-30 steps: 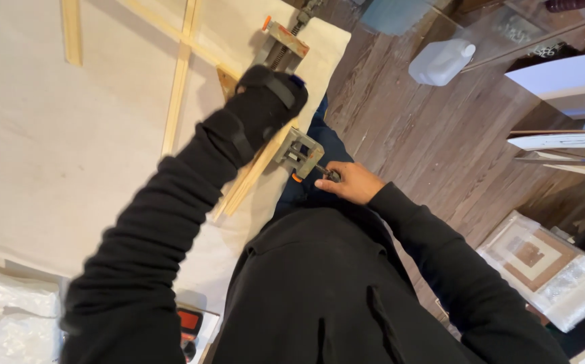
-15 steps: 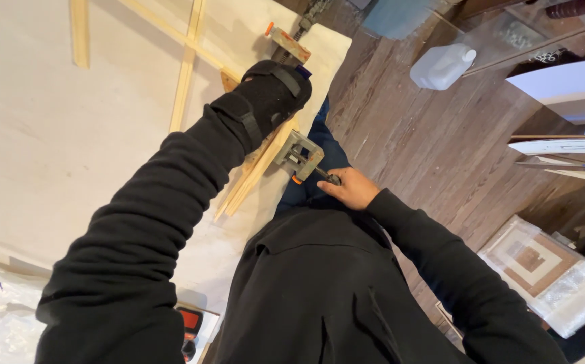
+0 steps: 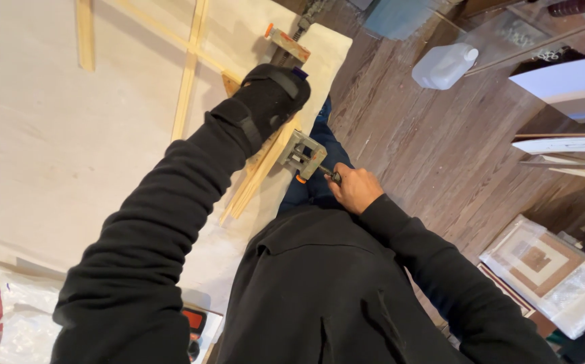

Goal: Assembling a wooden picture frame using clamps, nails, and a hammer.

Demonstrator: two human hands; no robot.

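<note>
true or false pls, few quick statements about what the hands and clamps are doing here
1. The right hand grips the screw handle of a grey clamp. True.
2. The left hand is bare. False: it wears a black strapped glove or brace.
3. The left hand presses on wooden strips at the board's edge. True.
4. A white plastic jug stands on the board. False: it lies on the wood floor.
5. Only one clamp shows. False: a second clamp sits farther along the edge.

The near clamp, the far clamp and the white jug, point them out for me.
near clamp (image 3: 304, 155), head view, on its grey metal body.
far clamp (image 3: 288, 42), head view, on its wooden-coloured bar.
white jug (image 3: 443, 66), head view, on its side wall.
</note>
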